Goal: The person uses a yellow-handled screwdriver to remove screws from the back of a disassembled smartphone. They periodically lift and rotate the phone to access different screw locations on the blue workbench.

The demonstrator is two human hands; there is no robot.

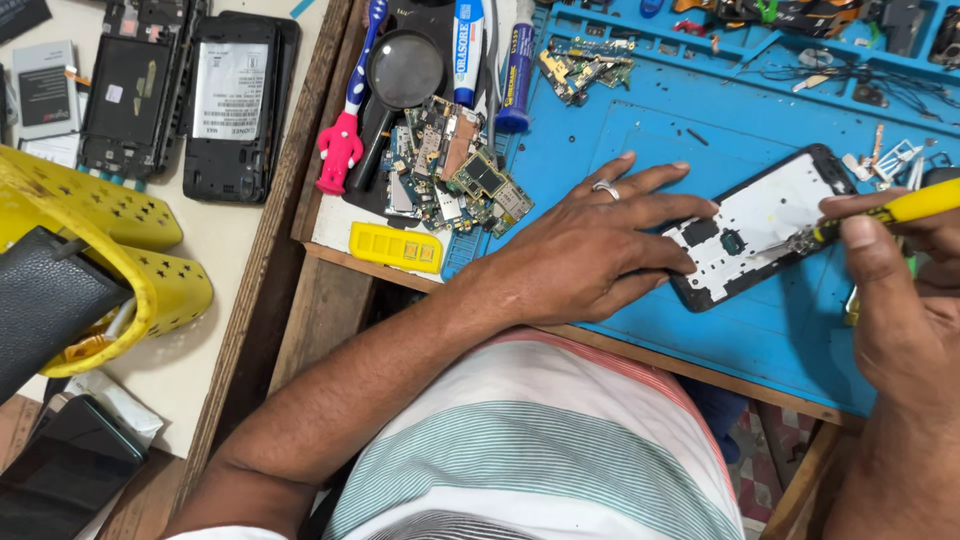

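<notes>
I am pinning the opened phone (760, 232) flat with my left hand (590, 250), fingers spread. My right hand (900, 300), at three o'clock, is gripping a yellow screwdriver (880, 215), fingers closed, its tip on the white inner frame; back already off, frame still in.

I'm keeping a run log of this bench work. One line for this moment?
left hand: pins opened phone on blue mat | right hand: holds yellow screwdriver, tip on phone
</notes>
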